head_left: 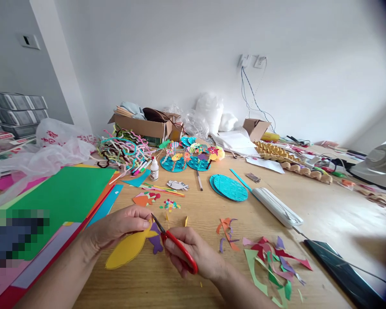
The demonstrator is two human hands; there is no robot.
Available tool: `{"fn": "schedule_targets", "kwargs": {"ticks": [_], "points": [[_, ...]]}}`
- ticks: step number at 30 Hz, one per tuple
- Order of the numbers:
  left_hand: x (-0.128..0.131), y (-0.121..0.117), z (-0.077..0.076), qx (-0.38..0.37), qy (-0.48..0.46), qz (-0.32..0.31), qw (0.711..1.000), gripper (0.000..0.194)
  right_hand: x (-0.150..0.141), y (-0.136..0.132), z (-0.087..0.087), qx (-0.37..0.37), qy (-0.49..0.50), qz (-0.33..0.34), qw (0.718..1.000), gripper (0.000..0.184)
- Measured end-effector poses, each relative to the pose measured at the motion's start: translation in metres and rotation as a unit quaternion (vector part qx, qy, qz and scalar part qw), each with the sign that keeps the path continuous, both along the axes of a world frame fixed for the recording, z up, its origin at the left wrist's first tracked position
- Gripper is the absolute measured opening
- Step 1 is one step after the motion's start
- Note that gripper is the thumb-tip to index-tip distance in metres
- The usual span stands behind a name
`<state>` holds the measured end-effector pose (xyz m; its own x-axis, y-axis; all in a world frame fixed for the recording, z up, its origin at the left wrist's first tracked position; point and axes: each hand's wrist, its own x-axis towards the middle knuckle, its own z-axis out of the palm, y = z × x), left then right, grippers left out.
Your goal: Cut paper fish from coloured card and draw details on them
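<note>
- Hazard, fingers: I judge a nick likeliest, because the red-handled scissors [165, 234] point their tip close beside the thumb of the left hand [128, 221].
- Hazard, workpiece: a stray cut could sever the narrow tail of the yellow paper fish [127, 250]; the cause would be the unsupported body swinging as the paper turns.
- Hazard, overlap: the purple paper fish [156, 243] shows just behind that tail and could be snipped by mistake.
- Location: I see the yellow fish over the table [141, 288], left of centre, toward the near edge.
- Left grip: thumb and fingers are pinched together on the tail end.
- Right grip: the right hand [193, 249] is closed around the red handles. The blades look narrowly parted, but I cannot confirm the gap or paper contact from this angle.
</note>
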<state>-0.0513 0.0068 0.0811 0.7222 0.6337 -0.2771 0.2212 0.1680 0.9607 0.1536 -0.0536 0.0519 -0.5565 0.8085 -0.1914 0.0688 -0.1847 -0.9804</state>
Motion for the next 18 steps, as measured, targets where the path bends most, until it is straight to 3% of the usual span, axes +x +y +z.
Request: {"fn": "schedule_targets", "kwargs": {"ticks": [5,11,15,18], "points": [[-0.009,0.003,0.011,0.101,0.077,0.02,0.992,0.028,0.011,0.007,0.003,-0.012,0.024,0.038,0.999,0.052],[-0.02,0.009,0.019,0.239,0.184,0.013,0.953,0.026,0.022,0.013,0.003,-0.022,0.007,0.092,0.995,0.051],[-0.024,0.009,0.009,0.285,0.264,-0.039,0.92,0.023,0.022,0.016,0.008,0.045,0.004,-0.009,0.999,0.048],[-0.026,0.005,-0.002,0.29,0.291,-0.067,0.909,0.017,0.024,0.02,0.014,0.091,-0.107,-0.11,0.984,0.036]]}}
